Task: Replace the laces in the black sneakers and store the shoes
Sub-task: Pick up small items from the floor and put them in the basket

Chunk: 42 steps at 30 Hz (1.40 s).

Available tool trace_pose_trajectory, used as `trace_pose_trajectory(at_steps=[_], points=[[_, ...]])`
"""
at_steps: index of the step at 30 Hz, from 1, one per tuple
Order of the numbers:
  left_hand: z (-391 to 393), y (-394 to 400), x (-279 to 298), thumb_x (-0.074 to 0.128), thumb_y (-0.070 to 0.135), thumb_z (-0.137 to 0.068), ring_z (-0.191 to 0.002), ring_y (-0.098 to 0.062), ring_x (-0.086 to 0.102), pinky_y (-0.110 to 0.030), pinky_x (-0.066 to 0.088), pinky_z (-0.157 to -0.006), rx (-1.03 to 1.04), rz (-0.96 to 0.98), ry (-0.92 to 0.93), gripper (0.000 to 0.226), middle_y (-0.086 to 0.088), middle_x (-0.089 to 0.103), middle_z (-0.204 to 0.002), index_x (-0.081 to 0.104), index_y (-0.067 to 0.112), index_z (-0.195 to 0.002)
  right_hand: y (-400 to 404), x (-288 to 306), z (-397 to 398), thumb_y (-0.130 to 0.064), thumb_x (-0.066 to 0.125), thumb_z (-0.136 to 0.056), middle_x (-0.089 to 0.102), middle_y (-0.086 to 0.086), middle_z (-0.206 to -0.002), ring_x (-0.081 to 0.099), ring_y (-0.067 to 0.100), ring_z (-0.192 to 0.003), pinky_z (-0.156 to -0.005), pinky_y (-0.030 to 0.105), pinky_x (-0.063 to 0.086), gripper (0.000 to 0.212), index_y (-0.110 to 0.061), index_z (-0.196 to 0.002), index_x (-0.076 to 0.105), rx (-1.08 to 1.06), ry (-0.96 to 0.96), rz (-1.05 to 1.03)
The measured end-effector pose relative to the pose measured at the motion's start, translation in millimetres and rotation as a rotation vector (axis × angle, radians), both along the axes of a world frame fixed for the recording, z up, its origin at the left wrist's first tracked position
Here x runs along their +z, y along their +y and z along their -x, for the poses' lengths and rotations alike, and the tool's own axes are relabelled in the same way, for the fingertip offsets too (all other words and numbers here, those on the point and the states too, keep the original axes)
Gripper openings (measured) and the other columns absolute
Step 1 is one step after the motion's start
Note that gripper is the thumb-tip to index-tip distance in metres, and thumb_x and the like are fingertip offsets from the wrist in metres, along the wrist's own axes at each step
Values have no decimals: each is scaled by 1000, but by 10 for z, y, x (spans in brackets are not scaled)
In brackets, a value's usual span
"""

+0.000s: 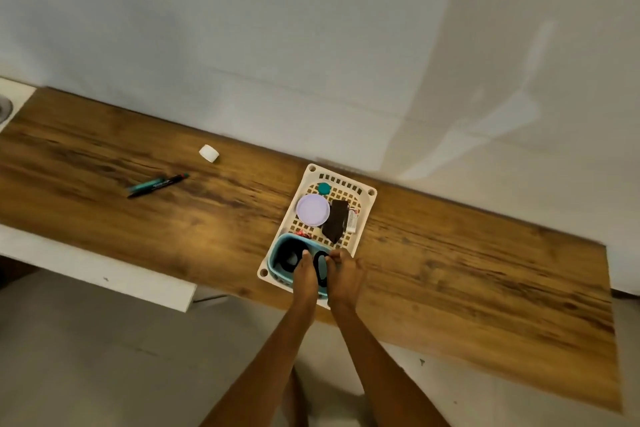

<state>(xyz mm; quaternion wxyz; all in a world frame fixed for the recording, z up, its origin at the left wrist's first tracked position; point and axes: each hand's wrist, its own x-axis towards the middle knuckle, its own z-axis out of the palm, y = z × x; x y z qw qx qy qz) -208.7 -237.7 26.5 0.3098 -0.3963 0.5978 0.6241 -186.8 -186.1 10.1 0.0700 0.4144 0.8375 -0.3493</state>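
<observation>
A small teal bin [280, 246] stands in the near end of a white perforated basket [367, 199] on the wooden table. Dark, rounded things that look like the black sneakers [289, 258] lie inside the bin; no laces can be made out. My left hand [305, 274] reaches over the bin with its fingers stretched onto the dark contents. My right hand [344, 270] is beside it at the bin's right edge, fingers curled onto a black piece [320, 262] there.
The basket also holds a lilac round lid [312, 210], a small teal cap [324, 188], a dark brown packet [336, 220] and a small white box [352, 221]. Two markers [157, 185] and a white cap [209, 153] lie on the table [485, 270] to the left. A wall runs right behind it.
</observation>
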Motion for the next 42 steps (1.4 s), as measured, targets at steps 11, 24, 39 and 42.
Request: trace_pose_trajectory(at_steps=[11, 24, 39, 42], points=[[42, -21, -126, 46, 29, -97, -124, -31, 43, -39, 37, -103, -188, 60, 96, 47, -12, 46, -126, 31, 9, -138, -3, -211, -3, -24, 51, -95, 69, 7, -107, 52, 25, -111, -91, 34, 32, 22, -19, -114, 62, 178, -119, -237], [-209, -249, -125, 37, 17, -100, -119, -21, 47, -29, 39, -98, -958, 430, 591, 30, -10, 52, -127, 51, 8, -125, -79, -131, -300, -21, 54, -94, 48, 15, -124, 49, 29, -112, -84, 34, 43, 31, -9, -123, 53, -217, 19, -68], [-440, -534, -305, 57, 12, -88, -116, -23, 53, -35, 35, -106, -1480, 709, 948, 35, -7, 59, -122, 55, 12, -122, -18, -278, -402, -16, 48, -97, 67, 7, -111, 63, 25, -100, -90, 42, 52, 27, -11, -119, 62, -474, 71, 427], [-431, -527, -299, 50, 15, -92, -121, -17, 47, -29, 30, -107, -1470, 741, 972, 36, -1, 54, -128, 48, 18, -128, 73, -302, -387, -14, 54, -93, 69, 7, -110, 66, 27, -97, -86, 46, 55, 27, -15, -119, 63, -473, 66, 473]])
